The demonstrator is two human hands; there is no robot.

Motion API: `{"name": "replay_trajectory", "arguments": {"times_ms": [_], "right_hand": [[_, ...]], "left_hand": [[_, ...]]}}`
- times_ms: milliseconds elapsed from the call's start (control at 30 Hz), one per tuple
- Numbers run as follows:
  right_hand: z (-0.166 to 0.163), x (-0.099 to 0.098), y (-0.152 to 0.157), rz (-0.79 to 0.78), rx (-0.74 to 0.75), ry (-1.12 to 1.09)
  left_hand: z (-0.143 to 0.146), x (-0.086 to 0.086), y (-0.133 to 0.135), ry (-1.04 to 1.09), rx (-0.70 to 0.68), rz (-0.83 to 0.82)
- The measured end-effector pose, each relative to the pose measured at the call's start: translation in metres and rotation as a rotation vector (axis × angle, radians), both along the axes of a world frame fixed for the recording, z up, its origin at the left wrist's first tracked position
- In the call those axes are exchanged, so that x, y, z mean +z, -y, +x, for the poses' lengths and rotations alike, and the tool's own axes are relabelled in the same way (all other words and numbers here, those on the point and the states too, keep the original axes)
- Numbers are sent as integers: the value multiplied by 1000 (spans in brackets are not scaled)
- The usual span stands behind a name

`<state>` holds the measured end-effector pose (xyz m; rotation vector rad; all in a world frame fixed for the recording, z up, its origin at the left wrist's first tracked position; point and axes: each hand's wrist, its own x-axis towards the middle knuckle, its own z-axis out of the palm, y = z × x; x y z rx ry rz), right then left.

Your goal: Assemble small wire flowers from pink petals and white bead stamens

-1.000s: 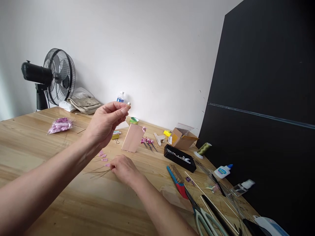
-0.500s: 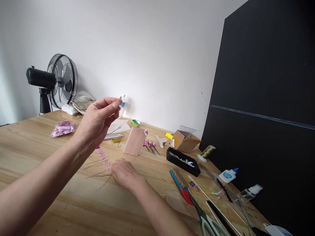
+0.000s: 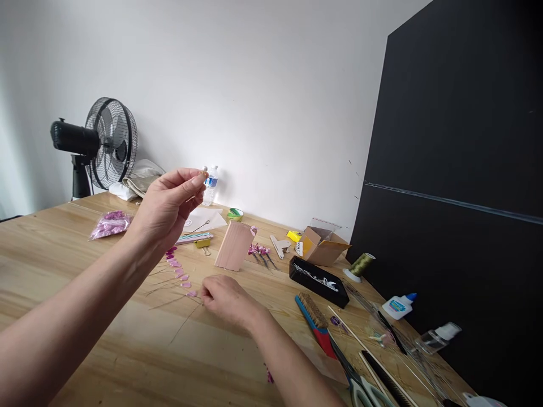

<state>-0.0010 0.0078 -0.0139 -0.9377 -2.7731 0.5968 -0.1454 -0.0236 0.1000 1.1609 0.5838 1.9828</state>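
My left hand is raised above the wooden table, its thumb and forefinger pinched on a small white bead on a thin wire. My right hand rests low on the table, fingers curled, pinching the end of a thin wire stem beside a row of small pink petals on wires. Whether it grips one petal I cannot tell.
A pink card block, pink flower picks, a black box, a cardboard box, green thread spool, glue bottle, brush, scissors and sticks lie right. A fan, water bottle and bag of petals stand behind.
My left hand with the bead has drifted left and slightly down. My right hand has slid a little right and toward me along the wire stems. The view has shifted.
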Motion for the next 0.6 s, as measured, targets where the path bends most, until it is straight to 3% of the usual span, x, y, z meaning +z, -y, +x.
{"name": "replay_trajectory", "arguments": {"times_ms": [300,433,600], "right_hand": [[12,-2,-14,-706,-173,-402],[20,-5,-18,-894,-223,-489],[28,-9,-22,-1020,-251,-545]], "left_hand": [[7,-7,-5,-6,-31,-22],[12,-10,-5,-7,-20,-72],[16,-13,-6,-30,-28,-109]]}}
